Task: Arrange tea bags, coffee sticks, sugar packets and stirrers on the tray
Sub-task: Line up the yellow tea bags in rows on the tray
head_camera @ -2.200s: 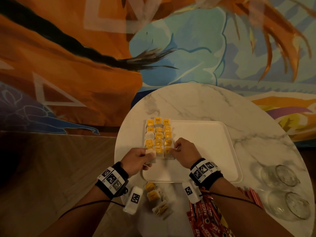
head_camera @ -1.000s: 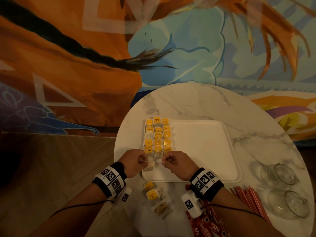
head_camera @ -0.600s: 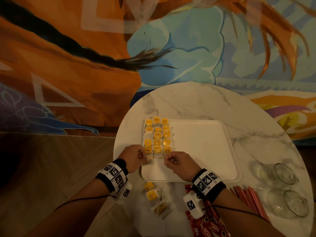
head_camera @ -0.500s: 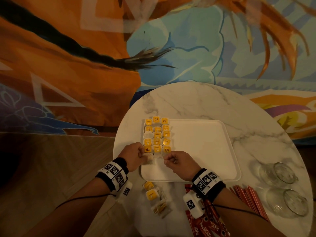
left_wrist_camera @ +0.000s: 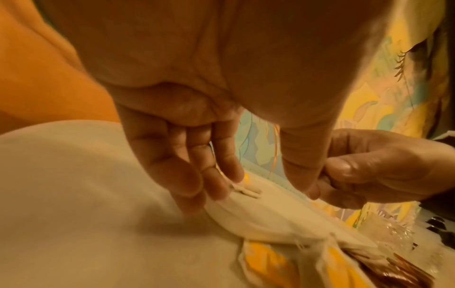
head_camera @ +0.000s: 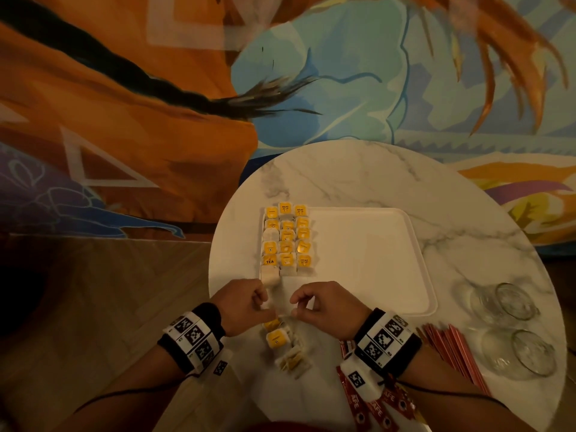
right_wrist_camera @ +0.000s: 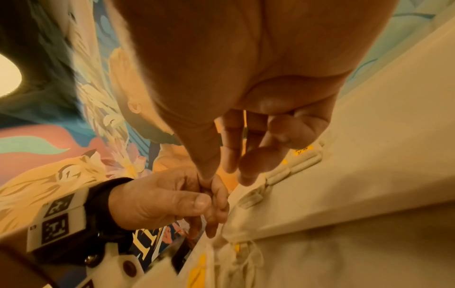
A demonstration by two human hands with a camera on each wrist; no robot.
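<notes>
Head view: your two hands sit close together over the near left edge of the tray (head_camera: 374, 260).
What changed: a moment ago both hands were up at the near row of tea bags (head_camera: 286, 241). Now they have pulled back toward you.
Left behind: one white tea bag (head_camera: 270, 275) lies at the near end of the left row, touching the bag behind it. No hand touches it.
Left hand (head_camera: 246, 302): fingers are curled, and thumb and finger pinch a thin pale string (head_camera: 283, 315).
Right hand (head_camera: 324, 304): it pinches the other end of that string with curled fingers. The string is very small, so it is hard to say what it belongs to.
Wrist views: your thumbs and fingers meet just above the tray edge.
Tea bags: three neat rows fill the left side of the tray. A few loose tea bags (head_camera: 277, 338) wait on the table (head_camera: 358, 176), just near your hands.
Coffee sticks (head_camera: 374, 406): red, off the tray, under your right wrist.
Thin red sticks (head_camera: 448, 347): on the table, right of the tray's near corner, beside two glasses (head_camera: 511, 302).
What it means: that bag looks placed. You likely go for a loose bag next. Most of the tray is bare, so much of the job is left.
</notes>
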